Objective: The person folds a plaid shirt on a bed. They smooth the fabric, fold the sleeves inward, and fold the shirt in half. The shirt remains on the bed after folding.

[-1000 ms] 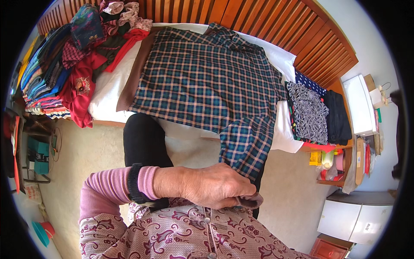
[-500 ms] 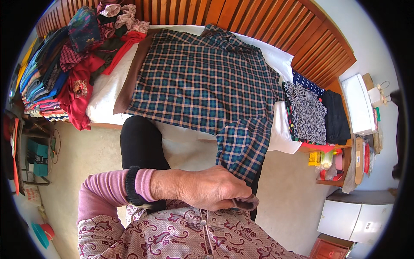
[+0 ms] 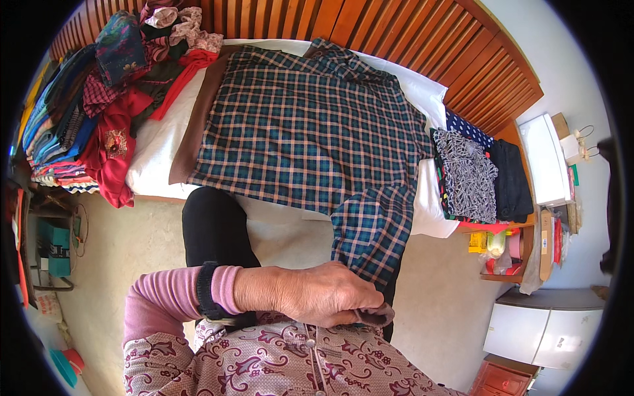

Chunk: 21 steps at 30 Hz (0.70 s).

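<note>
A dark green and blue plaid shirt (image 3: 310,125) lies spread across the bed, with a brown strip (image 3: 196,129) along its left side. One sleeve (image 3: 370,234) hangs over the bed's front edge toward my body. My left hand (image 3: 333,295), its arm crossing in front of me from the left, is closed on the end of that sleeve, where a brown cuff (image 3: 376,315) sticks out past the fingers. My right hand does not show.
Piled clothes (image 3: 72,112) stand at the bed's left end. Folded garments (image 3: 469,175) lie at the right end. Behind rises a slatted wooden headboard (image 3: 370,33). My black-clad knee (image 3: 214,224) is against the bed's front. A white cabinet (image 3: 541,327) stands at the lower right.
The view has shifted slightly. My left hand keeps its hold on the sleeve end, and the shirt lies almost the same.
</note>
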### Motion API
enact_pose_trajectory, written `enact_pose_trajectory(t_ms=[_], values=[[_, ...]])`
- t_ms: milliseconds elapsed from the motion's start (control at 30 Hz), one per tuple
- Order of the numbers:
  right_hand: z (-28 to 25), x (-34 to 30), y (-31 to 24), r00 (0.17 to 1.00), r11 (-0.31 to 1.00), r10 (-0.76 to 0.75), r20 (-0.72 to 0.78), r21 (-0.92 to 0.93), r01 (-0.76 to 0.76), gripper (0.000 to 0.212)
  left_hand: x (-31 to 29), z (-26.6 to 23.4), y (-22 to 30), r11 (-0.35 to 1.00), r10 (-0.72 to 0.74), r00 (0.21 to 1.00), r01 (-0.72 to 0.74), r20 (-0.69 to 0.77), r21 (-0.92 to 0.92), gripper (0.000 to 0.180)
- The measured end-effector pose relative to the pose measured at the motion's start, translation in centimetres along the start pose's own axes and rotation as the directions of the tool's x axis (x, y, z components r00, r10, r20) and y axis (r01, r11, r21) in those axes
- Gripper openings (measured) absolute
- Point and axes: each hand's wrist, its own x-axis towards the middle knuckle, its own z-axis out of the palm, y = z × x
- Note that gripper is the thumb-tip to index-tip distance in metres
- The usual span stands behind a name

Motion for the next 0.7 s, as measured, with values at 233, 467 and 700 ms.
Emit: enact_pose_trajectory(t_ms=[233, 467, 700], values=[[-0.1, -0.6, -1.9, 0.999, 1.0, 0.026, -0.034, 0.008, -0.026, 0.041, -1.5, -1.2, -0.1, 0.998, 0.02, 0.997, -0.024, -0.074, -0.058, 0.029], [1.0, -1.1, -2.6, 0.997, 0.999, 0.034, -0.073, 0.019, -0.032, 0.042, -2.2, -1.7, 0.2, 0.997, 0.026, 0.998, -0.03, -0.056, -0.068, 0.029], [2.7, -1.0, -1.3, 0.997, 0.999, 0.01, -0.073, 0.048, -0.006, 0.044, -1.6, -0.9, 0.8, 1.0, 0.012, 0.999, -0.013, -0.047, -0.015, 0.029]])
